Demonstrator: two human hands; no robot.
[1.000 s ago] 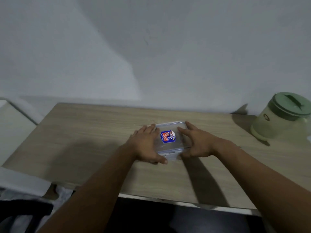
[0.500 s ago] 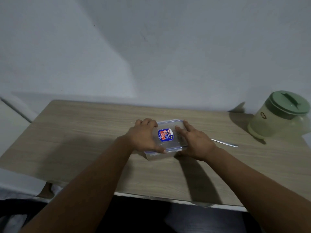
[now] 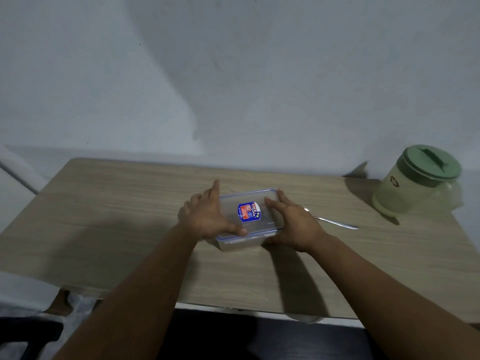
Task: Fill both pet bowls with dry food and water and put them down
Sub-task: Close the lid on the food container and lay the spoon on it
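A clear rectangular plastic container point(image 3: 248, 219) with a blue-rimmed lid and a blue and red label sits in the middle of the wooden table point(image 3: 130, 203). My left hand point(image 3: 207, 216) holds its left side, thumb pressed on the lid's near edge. Its right side is held by my right hand point(image 3: 293, 224), whose fingers lie along the lid. The near end of the container looks lifted a little off the table. A pale green lidded jug point(image 3: 415, 183) stands at the back right. No pet bowl is in sight.
A metal spoon point(image 3: 335, 222) lies on the table just right of my right hand. The white wall runs close behind the table. A white surface point(image 3: 13, 193) adjoins the left edge, and a dark chair part point(image 3: 28, 336) shows at the lower left.
Both hands have shifted their hold on the container, and its near end has tipped up. The spoon, hidden behind my right arm a second ago, now shows.
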